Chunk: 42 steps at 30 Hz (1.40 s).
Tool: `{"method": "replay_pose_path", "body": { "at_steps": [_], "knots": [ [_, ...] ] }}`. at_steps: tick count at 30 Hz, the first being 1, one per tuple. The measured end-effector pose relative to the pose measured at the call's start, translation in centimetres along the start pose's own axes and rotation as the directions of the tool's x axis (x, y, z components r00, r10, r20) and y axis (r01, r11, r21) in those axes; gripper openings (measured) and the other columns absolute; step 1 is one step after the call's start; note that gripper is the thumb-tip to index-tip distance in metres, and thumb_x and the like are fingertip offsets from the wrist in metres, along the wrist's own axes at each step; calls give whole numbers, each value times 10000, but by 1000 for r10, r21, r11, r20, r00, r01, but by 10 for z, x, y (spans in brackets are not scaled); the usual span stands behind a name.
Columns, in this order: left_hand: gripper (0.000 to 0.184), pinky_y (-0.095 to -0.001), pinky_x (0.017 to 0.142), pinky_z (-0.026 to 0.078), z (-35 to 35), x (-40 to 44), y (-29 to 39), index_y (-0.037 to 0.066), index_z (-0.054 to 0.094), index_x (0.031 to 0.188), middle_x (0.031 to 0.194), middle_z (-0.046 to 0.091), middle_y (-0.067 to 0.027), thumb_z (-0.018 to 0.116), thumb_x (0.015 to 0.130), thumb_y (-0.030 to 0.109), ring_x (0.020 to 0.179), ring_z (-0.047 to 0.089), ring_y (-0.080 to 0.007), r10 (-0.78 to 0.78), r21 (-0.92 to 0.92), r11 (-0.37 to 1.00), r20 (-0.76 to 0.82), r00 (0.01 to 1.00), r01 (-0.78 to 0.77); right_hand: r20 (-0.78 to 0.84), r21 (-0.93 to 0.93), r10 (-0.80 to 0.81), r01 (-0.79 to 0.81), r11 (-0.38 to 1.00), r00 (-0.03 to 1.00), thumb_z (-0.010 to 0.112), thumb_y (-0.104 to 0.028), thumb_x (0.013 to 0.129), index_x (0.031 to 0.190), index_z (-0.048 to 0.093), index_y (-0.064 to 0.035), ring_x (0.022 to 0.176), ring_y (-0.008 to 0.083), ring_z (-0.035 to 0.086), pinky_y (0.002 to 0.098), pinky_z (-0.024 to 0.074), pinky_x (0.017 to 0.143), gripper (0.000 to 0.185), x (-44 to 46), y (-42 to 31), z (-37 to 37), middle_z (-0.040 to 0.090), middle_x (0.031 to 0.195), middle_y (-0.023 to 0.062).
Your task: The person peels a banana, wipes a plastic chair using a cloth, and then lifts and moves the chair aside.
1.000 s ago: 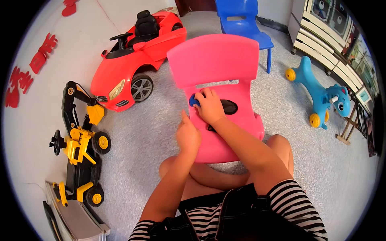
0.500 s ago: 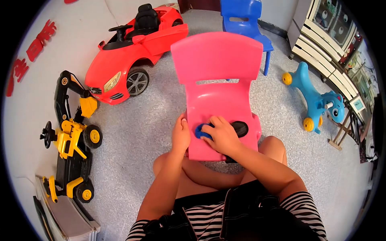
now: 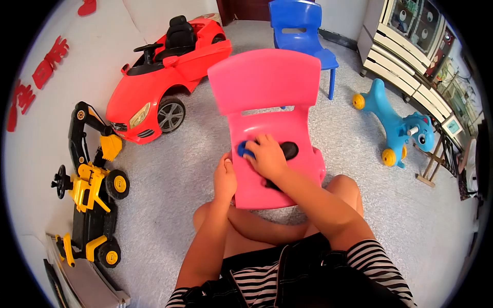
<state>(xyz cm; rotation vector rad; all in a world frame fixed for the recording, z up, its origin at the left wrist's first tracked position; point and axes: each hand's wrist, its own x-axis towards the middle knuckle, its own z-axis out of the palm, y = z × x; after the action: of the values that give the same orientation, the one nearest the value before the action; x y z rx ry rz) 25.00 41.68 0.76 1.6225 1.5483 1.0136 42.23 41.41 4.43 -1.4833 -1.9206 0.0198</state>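
Right hand (image 3: 267,157): fingers curled narrowly over a small blue object (image 3: 244,149), which is pressed against the seat of the pink chair (image 3: 272,123). The object is partly covered by the fingers; its full shape cannot be told. Left hand (image 3: 225,179): at the seat's left edge, thumb upward; the remaining fingers are largely hidden, so their opening cannot be told.

Pink chair: directly in front of the seated person, backrest farthest away, surface smooth and glossy. A black oval item (image 3: 290,150) lies on the seat just right of the right hand. A second dark item (image 3: 271,185) shows partly beneath the right wrist, nearer the front edge; its form is unclear. Blue chair (image 3: 303,41): behind the pink one, upright on the speckled floor (image 3: 169,179).
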Motion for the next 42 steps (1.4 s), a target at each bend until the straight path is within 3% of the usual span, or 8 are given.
{"method": "replay_pose_path", "body": {
  "at_steps": [7, 15, 22, 27, 29, 31, 32, 42],
  "knots": [
    [449, -388, 1074, 454, 0, -2, 0, -29, 581, 1384, 1333, 646, -250, 412, 1084, 259, 1251, 616, -341, -89, -39, 995, 3, 996, 89, 130, 90, -98, 87, 992, 987, 826, -219, 763, 957, 690, -124, 969, 348, 595, 454, 521, 814, 256, -54, -17, -56, 579, 1005, 110],
    [442, -381, 1050, 475, 2, 3, -11, -13, 588, 1389, 1297, 669, -243, 446, 1072, 259, 1215, 643, -324, -78, -17, 997, -14, 997, 77, -136, -102, 58, -72, 992, 989, 822, -235, 774, 1004, 715, -131, 1014, 329, 598, 458, 533, 812, 274, 38, 48, 12, 621, 1083, 92],
    [452, -429, 1048, 482, 1, 2, -6, -8, 596, 1373, 1313, 650, -265, 444, 1055, 274, 1231, 624, -399, -54, -2, 999, -34, 998, 54, -157, -125, 22, -42, 991, 987, 819, -202, 775, 960, 707, -109, 970, 333, 593, 449, 521, 824, 236, 15, 37, 6, 613, 1021, 99],
    [431, -469, 1021, 492, -5, 11, 7, -22, 606, 1331, 1297, 651, -266, 411, 1052, 243, 1209, 615, -436, -13, 173, 985, 19, 1000, 9, 110, 33, -53, 50, 998, 992, 823, -200, 767, 949, 706, -106, 945, 343, 597, 449, 521, 813, 236, -44, -6, -51, 598, 970, 107],
    [408, -504, 988, 498, -12, 17, 18, -31, 624, 1276, 1246, 660, -277, 405, 1044, 225, 1168, 618, -454, -105, 319, 947, 160, 981, 49, 134, 33, -60, 56, 998, 989, 820, -209, 772, 954, 704, -106, 944, 347, 600, 450, 523, 810, 239, -53, -16, -63, 597, 978, 109],
    [394, -515, 968, 504, 0, 10, 17, -30, 633, 1248, 1220, 663, -280, 414, 1042, 225, 1135, 630, -456, -75, 357, 933, 63, 995, 48, 163, 43, -68, 62, 997, 984, 818, -218, 777, 959, 702, -106, 942, 350, 602, 451, 524, 808, 243, -53, -15, -60, 595, 986, 112],
    [381, -526, 948, 511, 7, 8, 18, -29, 641, 1221, 1195, 666, -284, 422, 1041, 226, 1103, 641, -458, -24, 393, 919, -31, 999, 35, 140, 6, -55, 55, 998, 989, 812, -230, 783, 972, 702, -117, 955, 343, 599, 445, 525, 804, 246, -45, -11, -51, 589, 997, 113],
    [361, -550, 874, 539, 7, 2, 21, -19, 652, 1160, 1198, 665, -271, 426, 1045, 237, 994, 674, -475, -7, 445, 895, -53, 999, 29, -140, -132, 6, -25, 991, 990, 806, -241, 792, 1025, 688, -123, 1012, 347, 595, 475, 520, 821, 286, 48, 37, 29, 611, 1067, 118]
  ]
}}
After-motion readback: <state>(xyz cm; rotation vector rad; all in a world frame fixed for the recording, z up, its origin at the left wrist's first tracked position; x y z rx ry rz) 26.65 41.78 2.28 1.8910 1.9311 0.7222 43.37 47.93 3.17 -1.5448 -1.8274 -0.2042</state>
